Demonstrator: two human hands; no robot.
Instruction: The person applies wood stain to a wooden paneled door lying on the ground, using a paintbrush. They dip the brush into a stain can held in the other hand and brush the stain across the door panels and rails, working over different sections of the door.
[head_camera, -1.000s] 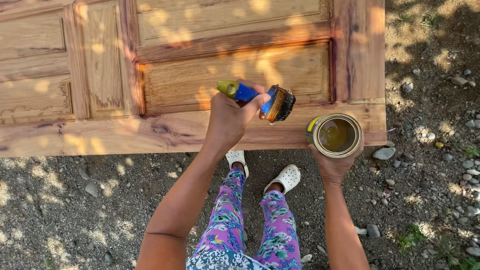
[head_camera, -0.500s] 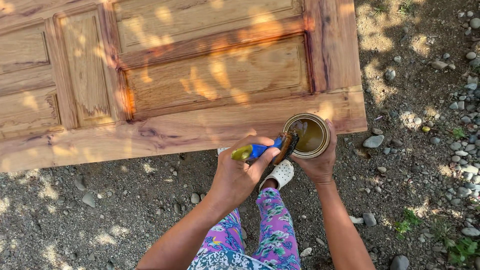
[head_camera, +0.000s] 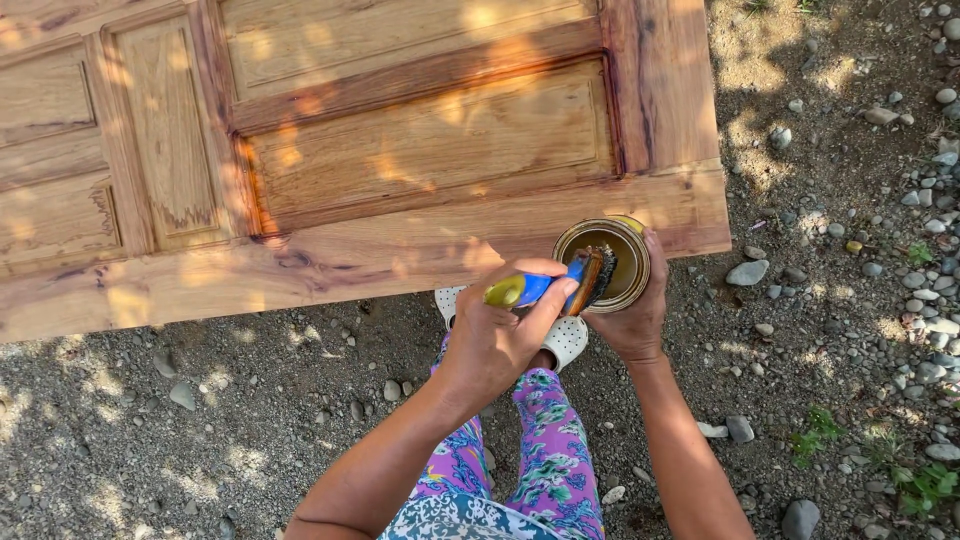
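My left hand (head_camera: 492, 348) is shut on a paintbrush (head_camera: 545, 287) with a blue and yellow-green handle. Its dark bristles rest inside the open mouth of a small round metal can (head_camera: 627, 247) of brownish stain. My right hand (head_camera: 632, 326) grips that can from below and holds it by the door's near right corner. A large panelled wooden door (head_camera: 400, 150) lies flat in front of me, with some of its mouldings stained a darker reddish brown.
Below the door is gravelly dirt with scattered grey stones (head_camera: 747, 272) and small weeds (head_camera: 925, 485) on the right. My legs in purple flowered trousers (head_camera: 555, 460) and white perforated shoes (head_camera: 567, 338) stand at the door's near edge.
My left hand has brought the brush down from over the door's lower panel to the can, and the bristles now sit in it. The view has shifted slightly.
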